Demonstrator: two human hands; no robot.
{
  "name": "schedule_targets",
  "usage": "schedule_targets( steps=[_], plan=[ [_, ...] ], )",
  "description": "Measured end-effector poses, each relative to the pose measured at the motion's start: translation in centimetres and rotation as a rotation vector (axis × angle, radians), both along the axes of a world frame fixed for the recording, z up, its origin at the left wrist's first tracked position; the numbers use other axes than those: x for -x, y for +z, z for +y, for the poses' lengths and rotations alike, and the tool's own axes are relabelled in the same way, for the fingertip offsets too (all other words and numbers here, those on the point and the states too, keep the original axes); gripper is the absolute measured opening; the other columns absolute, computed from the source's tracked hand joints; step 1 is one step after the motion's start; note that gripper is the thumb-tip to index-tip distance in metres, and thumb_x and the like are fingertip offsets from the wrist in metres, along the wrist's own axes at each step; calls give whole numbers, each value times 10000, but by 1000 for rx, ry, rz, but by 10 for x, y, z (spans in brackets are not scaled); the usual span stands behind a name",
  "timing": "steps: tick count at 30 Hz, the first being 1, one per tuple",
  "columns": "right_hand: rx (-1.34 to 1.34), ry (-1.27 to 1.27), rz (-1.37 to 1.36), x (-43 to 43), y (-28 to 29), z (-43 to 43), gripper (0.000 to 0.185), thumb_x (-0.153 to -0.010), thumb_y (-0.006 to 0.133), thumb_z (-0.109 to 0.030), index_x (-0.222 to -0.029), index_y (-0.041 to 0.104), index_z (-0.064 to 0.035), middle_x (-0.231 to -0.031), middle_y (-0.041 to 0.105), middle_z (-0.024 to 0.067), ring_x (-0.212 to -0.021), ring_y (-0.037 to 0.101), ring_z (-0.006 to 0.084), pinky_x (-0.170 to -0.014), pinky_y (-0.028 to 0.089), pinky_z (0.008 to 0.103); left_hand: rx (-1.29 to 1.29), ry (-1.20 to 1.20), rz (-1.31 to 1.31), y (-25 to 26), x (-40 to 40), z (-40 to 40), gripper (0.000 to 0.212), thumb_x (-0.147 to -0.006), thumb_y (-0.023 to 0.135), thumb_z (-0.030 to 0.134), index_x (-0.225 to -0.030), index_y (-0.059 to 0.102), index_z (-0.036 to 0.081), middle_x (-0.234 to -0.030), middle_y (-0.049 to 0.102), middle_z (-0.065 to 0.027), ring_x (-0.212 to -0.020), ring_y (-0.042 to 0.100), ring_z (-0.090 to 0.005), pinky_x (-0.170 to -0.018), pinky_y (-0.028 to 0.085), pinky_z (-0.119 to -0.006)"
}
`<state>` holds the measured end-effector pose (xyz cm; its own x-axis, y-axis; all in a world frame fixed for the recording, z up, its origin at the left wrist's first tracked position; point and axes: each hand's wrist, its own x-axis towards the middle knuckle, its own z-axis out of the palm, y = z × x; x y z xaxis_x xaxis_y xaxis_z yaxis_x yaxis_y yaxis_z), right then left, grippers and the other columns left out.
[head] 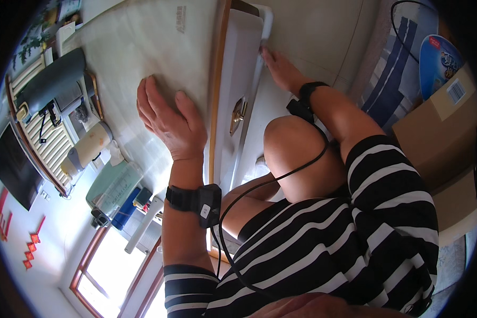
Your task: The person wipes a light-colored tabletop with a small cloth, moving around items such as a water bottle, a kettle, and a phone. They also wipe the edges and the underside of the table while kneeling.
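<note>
My left hand (171,115) lies palm down on the glossy pale tabletop (143,51), its thumb apart from the fingers, holding nothing. My right hand (280,69) is beyond the table's wooden edge, its fingertips at the white rim of the table's side (267,24). Whether those fingers grip the rim is unclear. Between the hands, a white drawer front (240,59) bears a metal handle (237,116). Both wrists wear black straps with dark devices, and a black cable runs across my bare knee (294,159).
On the table stand a clear portable cup (119,189), a blue cylinder (125,208), a cream-and-grey bottle-like container (86,150) and a dark grey rounded object (51,81). Cardboard boxes (437,127) and a blue printed fan-shaped item (437,59) are at the right.
</note>
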<state>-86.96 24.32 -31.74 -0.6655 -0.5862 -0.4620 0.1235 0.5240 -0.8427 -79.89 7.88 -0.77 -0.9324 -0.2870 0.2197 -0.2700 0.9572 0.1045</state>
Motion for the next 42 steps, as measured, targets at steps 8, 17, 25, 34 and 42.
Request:
schedule_targets(
  steps=[8, 17, 25, 34, 42],
  plan=[
    [91, 549, 326, 8, -5, 21, 456, -1040, 456, -462, -1297, 624, -125, -1211, 660, 163, -1128, 618, 392, -986, 487, 487, 48, 15, -18, 0, -1, -1, 554, -979, 526, 282, -1440, 457, -16, -1480, 443, -211, -1367, 392, -400, -1143, 267, -530],
    [17, -196, 257, 68, 24, 21, 308, -934, 556, -245, -1167, 680, -87, -1121, 699, 203, -1085, 646, 407, -959, 507, 473, 45, 40, -10, -1, 1, 2, 564, -975, 525, 287, -1453, 453, -4, -1481, 446, -204, -1368, 402, -404, -1149, 278, -523],
    [55, -382, 131, 122, 71, -37, 302, -895, 560, -179, -1152, 690, -87, -1100, 709, 195, -1059, 651, 410, -928, 527, 466, 22, 61, -10, 0, 2, 3, 559, -970, 521, 268, -1456, 452, -1, -1493, 434, -200, -1375, 398, -404, -1151, 276, -524],
    [612, -354, 584, 116, 152, -27, 205, -914, 606, -91, -1097, 688, -50, -1005, 682, 106, -858, 647, 219, -823, 527, 318, 24, 78, -13, 0, 3, 6, 564, -954, 536, 252, -1453, 451, 3, -1485, 449, -194, -1362, 413, -406, -1143, 288, -524],
    [636, -680, -78, 100, 158, -25, 209, -871, 648, -97, -1061, 701, -28, -982, 688, 112, -921, 676, 257, -807, 548, 343, 13, 125, -9, 2, 0, 8, 678, -924, 581, 284, -1487, 371, -30, -1485, 439, -224, -1388, 384, -418, -1157, 255, -545]
  ],
)
